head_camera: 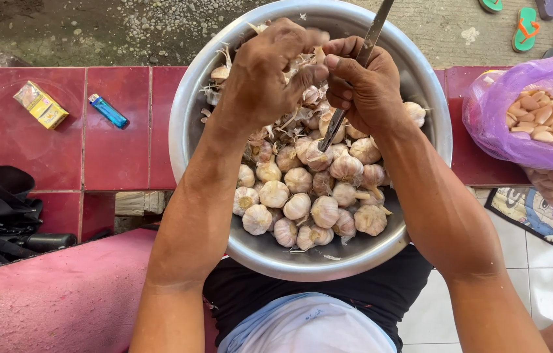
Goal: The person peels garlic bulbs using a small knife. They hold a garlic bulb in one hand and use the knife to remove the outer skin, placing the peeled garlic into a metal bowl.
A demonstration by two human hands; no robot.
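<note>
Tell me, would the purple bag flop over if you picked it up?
Probably yes. The purple bag looks like thin, crinkly plastic, so it would likely sag instead of holding its shape. Its mouth is open and the peeled cloves sit loose inside, so some might spill if it tipped. It bulges, so it's probably a bit heavy.

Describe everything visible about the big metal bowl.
The metal bowl is wide, round and shiny, steel by its look, with a rolled rim. It sits upright on the person's lap, its far edge at the red tiled ledge. Whole garlic bulbs and loose papery skins fill its middle and near side. The left hand and right hand, which holds a knife, work above it.
</note>
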